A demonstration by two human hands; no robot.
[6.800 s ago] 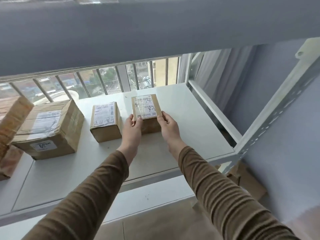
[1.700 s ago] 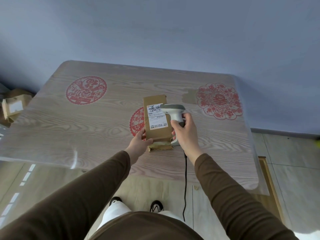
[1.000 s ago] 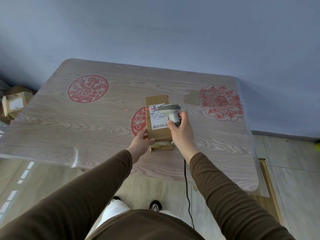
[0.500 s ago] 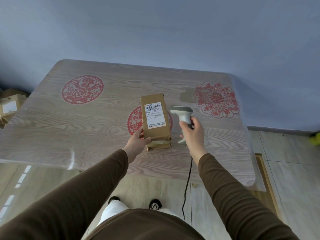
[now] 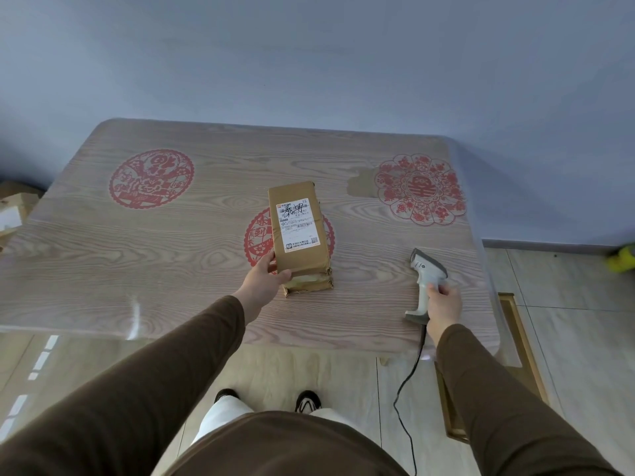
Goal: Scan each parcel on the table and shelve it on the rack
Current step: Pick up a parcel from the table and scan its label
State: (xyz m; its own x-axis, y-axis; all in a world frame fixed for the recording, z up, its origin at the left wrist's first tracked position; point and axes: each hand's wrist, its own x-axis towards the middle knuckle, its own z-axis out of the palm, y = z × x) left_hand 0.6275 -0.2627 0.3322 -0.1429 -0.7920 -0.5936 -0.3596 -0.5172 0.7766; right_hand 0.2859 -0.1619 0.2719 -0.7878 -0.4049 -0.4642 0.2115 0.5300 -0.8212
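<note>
Gripping parcel (image 5: 298,228) near end, left hand (image 5: 263,278) | long axis pointing away | right hand (image 5: 443,304) grasping scanner (image 5: 424,280)

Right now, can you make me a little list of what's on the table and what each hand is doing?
table: wooden top with red paper-cut pictures under a clear cover
parcel: brown box, white label facing up, near end on a smaller packet
left hand: holds the box's near left corner
right hand: holds the scanner at the table's right side
scanner cord: hangs to the floor

Wood-grain table (image 5: 137,269): parcel (image 5: 299,231), scanner (image 5: 426,273).
</note>
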